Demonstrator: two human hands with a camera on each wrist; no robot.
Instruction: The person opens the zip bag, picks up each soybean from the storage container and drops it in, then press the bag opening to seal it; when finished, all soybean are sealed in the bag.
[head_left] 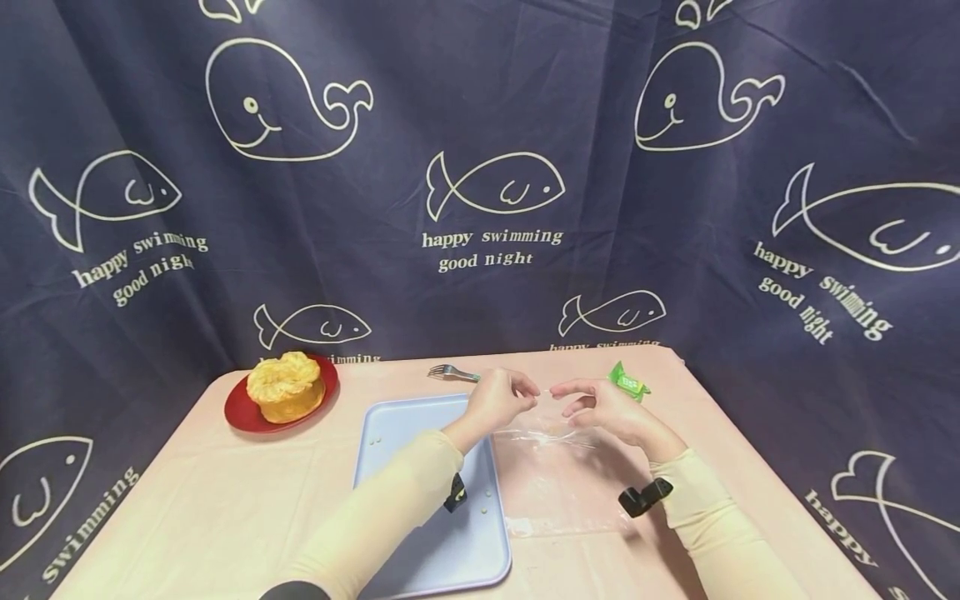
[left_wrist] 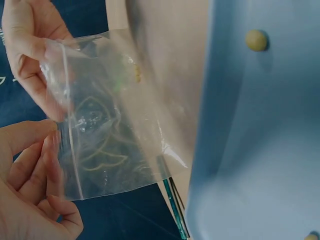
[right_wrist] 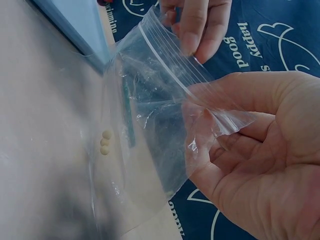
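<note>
A clear zip-seal plastic bag [left_wrist: 115,120] hangs between my two hands, with its seal strip running along the top edge. Three small round pale-yellow beans, like soybeans [right_wrist: 105,142], lie together low in the bag. My left hand [head_left: 501,400] pinches the sealed edge near one corner between thumb and fingers. On the other side, my right hand [head_left: 613,412] grips the bag near the other top corner [right_wrist: 232,120], fingers seen through the film. Below and left of the bag lies a light-blue tray [head_left: 427,550], bearing several more beans [left_wrist: 257,40].
A red plate [head_left: 238,412] holding a golden bread-like bun [head_left: 287,390] stands at the back left. Behind the tray lies a fork [head_left: 452,372] with a teal handle. A green wrapped packet [head_left: 628,383] sits behind my right hand. A dark printed curtain [head_left: 495,317] hangs behind the table.
</note>
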